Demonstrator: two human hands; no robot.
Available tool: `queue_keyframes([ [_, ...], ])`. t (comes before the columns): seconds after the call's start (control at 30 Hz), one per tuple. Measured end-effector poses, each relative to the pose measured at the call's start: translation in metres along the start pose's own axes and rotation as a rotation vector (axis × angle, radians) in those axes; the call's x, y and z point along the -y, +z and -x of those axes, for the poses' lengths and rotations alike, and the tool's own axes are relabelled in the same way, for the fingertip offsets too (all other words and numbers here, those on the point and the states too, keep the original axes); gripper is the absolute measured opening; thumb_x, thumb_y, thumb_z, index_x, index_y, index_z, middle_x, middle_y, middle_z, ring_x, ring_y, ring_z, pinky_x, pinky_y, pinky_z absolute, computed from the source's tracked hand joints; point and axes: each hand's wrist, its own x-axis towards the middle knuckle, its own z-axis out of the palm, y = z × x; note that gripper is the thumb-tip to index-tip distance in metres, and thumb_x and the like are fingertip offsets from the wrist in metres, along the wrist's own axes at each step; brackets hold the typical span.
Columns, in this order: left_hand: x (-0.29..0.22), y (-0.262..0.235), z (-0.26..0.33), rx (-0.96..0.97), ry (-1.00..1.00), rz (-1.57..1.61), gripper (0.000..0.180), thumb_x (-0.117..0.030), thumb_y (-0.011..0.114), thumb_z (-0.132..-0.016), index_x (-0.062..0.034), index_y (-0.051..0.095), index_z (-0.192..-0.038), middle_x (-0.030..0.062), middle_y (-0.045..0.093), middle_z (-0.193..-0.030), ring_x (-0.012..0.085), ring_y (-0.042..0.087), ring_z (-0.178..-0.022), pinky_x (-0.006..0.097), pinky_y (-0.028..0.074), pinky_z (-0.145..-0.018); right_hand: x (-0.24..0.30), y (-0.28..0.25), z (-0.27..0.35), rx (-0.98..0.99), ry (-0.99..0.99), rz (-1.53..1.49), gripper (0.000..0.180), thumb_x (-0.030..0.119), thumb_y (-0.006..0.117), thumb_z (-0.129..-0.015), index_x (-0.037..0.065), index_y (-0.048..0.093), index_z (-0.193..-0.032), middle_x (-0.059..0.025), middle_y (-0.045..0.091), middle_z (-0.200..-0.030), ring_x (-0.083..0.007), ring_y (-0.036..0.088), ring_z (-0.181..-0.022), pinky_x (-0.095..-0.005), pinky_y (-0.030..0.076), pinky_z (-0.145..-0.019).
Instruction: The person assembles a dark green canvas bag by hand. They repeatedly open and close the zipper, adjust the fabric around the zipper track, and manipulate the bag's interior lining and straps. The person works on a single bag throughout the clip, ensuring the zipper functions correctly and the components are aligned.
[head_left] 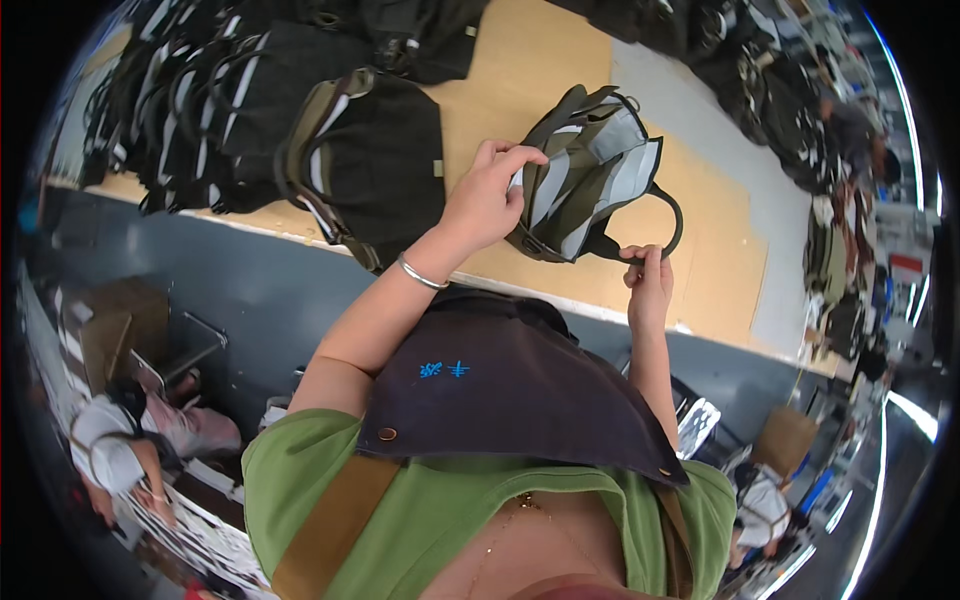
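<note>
An open dark green and black bag with pale grey lining stands tilted on the worktable, its mouth facing up. My left hand is closed at its left edge, the thumb and forefinger at the rim. At the bag's right side, my right hand pinches the lower end of a round black handle loop. To the left of my left hand lies another dark bag with an olive strap, apart from my fingers.
Piled dark bags cover the table's left end, and more bags line its far right. The tan worktable has its front edge close to my apron. People sit behind at lower left and lower right, near cardboard boxes.
</note>
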Motion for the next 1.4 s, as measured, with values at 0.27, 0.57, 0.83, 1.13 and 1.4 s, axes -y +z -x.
queue_keyframes([
  [0.27,-0.031,0.034,-0.035,0.360,0.481,-0.611,0.015,-0.008,0.062,-0.079,-0.0071,0.065,-0.093,0.0108,0.066,-0.095,0.0296,0.063,-0.086,0.039,0.051,-0.074,0.079,0.078,-0.016,0.145,-0.983,0.657,0.018,-0.002,0.059,-0.081,0.004,0.058,-0.098,-0.0127,0.060,-0.091,-0.0295,0.060,-0.085,-0.0369,0.048,-0.072],
  [0.57,-0.014,0.036,-0.067,0.737,0.418,-0.724,0.008,-0.012,0.068,-0.077,-0.0084,0.071,-0.084,0.0109,0.067,-0.086,0.0297,0.065,-0.087,0.037,0.051,-0.075,0.068,0.082,-0.070,0.686,-0.143,1.468,0.046,0.020,0.077,-0.072,0.003,0.055,-0.108,-0.0166,0.063,-0.108,-0.0356,0.060,-0.105,-0.0437,0.050,-0.085],
  [0.83,-0.013,0.008,-0.057,0.495,0.383,-0.061,0.010,-0.007,0.068,-0.080,-0.0069,0.068,-0.091,0.0081,0.062,-0.087,0.0244,0.062,-0.082,0.033,0.049,-0.073,0.061,0.071,-0.090,0.892,-0.420,0.861,0.059,0.016,0.085,-0.062,0.006,0.052,-0.110,-0.0125,0.056,-0.110,-0.0271,0.063,-0.091,-0.0371,0.052,-0.077],
  [1.13,-0.017,0.006,-0.047,0.214,0.149,-0.187,0.015,-0.012,0.071,-0.080,-0.0030,0.061,-0.087,0.0090,0.063,-0.082,0.0233,0.063,-0.080,0.033,0.049,-0.071,0.072,0.051,-0.074,1.100,-0.076,0.897,0.031,0.021,0.078,-0.074,0.010,0.064,-0.099,-0.0051,0.066,-0.092,-0.0182,0.066,-0.079,-0.0326,0.052,-0.071],
  [1.4,-0.026,0.028,-0.016,0.377,0.317,-0.110,0.015,-0.008,0.070,-0.077,-0.0074,0.059,-0.087,0.0092,0.062,-0.086,0.0299,0.061,-0.084,0.038,0.048,-0.071,0.068,0.044,-0.056,0.773,-0.472,1.139,0.044,0.014,0.076,-0.070,0.009,0.059,-0.111,-0.0090,0.064,-0.091,-0.0232,0.065,-0.078,-0.0358,0.052,-0.071],
])
